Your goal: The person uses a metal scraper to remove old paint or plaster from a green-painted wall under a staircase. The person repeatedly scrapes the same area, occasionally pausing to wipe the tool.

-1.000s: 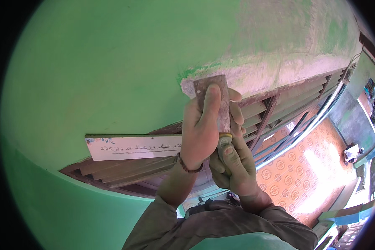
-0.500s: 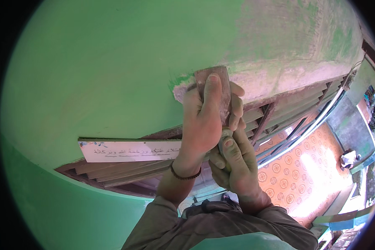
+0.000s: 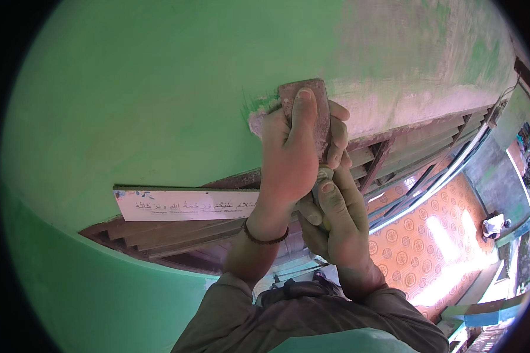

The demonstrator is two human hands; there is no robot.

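Both my hands are closed on a scraper with a wide, dusty brown blade (image 3: 307, 120), held up against the green wall (image 3: 176, 106). My left hand (image 3: 288, 159) has its thumb flat along the blade's face and its fingers behind it. Just below, my right hand (image 3: 338, 226) wraps around the handle (image 3: 324, 175), thumb on top; most of the handle is hidden in the fist. The blade's far edge lies at a bare, pale patch (image 3: 258, 120) where green paint is ragged. A larger scraped strip (image 3: 383, 112) runs right from the blade.
Under the scraped strip is a brown slatted vent frame (image 3: 388, 156). A white sign board (image 3: 182, 205) rests along it at left. Down right lies an orange patterned tile floor (image 3: 400, 259), with a person in white (image 3: 494, 225) far off.
Both hands and the scraper have shifted slightly up the wall and a little to the right. The grip looks the same.
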